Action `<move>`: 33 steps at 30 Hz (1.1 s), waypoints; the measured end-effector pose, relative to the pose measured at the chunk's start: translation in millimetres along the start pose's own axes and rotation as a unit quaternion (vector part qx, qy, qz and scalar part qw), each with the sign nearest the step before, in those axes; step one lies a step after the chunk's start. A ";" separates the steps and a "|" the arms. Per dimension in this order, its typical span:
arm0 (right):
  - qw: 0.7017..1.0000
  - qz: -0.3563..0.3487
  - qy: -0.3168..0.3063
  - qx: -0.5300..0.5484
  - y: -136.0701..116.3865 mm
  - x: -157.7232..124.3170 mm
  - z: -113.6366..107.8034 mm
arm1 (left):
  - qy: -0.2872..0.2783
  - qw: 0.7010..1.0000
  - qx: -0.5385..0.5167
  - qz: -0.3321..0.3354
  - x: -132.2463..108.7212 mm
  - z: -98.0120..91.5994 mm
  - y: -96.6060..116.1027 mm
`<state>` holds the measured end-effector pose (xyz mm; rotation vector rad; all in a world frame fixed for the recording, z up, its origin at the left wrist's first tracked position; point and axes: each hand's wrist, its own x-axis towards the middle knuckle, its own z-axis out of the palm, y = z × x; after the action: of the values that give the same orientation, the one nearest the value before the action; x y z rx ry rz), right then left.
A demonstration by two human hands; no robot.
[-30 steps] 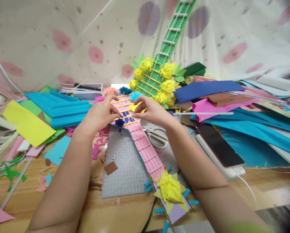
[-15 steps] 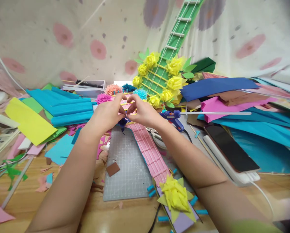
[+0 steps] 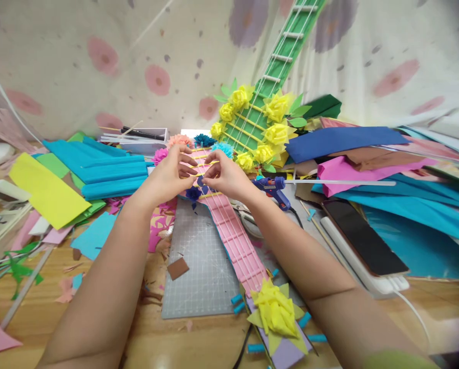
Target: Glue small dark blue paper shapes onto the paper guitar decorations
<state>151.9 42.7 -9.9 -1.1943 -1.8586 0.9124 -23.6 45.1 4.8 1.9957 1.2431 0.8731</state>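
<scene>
A pink paper guitar (image 3: 235, 238) with white strings and yellow bars lies slanted on the grey cutting mat (image 3: 199, 277). Over its body, my left hand (image 3: 171, 174) is open, its fingers curved and apart with nothing between them. My right hand (image 3: 227, 177) faces it, thumb and fingertips drawn together at a small dark blue paper piece (image 3: 200, 181) above the strings. Beside these is a dark blue paper flower (image 3: 193, 193) on the guitar's edge. Pink, coral, teal and light blue flowers (image 3: 222, 149) ring the body. A big yellow flower (image 3: 273, 310) sits on the headstock.
Behind stands a green paper guitar (image 3: 248, 128) with yellow flowers. To the right are a blue glue gun (image 3: 273, 189) with a long glue stick, scissors (image 3: 250, 221), a phone (image 3: 363, 236) and piled coloured paper (image 3: 345, 143). Folded blue paper (image 3: 114, 171) and scraps lie left.
My hands have moved apart from touching fingertips. My left hand has shifted left and its fingers have spread, so the dark blue piece near my right fingertips shows.
</scene>
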 end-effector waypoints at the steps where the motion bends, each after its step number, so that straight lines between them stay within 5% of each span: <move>1: 0.999 0.017 -0.003 0.032 1.3 1.8 0.3 | 0.008 0.999 -0.027 -0.015 0.5 -0.2 -2.1; 8: 0.991 0.055 -0.019 0.120 8.1 7.3 0.3 | 0.015 0.997 -0.041 -0.057 1.3 3.5 -1.8; 17: 0.995 -0.034 -0.037 0.084 9.8 4.1 -5.3 | -0.021 1.000 0.015 -0.001 -1.4 4.4 1.8; 26: 0.998 0.016 0.035 -0.040 8.6 5.2 -7.1 | -0.033 0.997 0.073 -0.004 -3.2 -1.6 3.4; 33: 0.993 0.061 0.043 -0.094 7.0 3.1 -4.8 | -0.174 0.952 0.246 0.051 0.1 6.1 5.9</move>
<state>158.0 48.7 -12.9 -1.4532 -1.8495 0.7500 -15.7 42.0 5.8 2.4869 1.2379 0.2360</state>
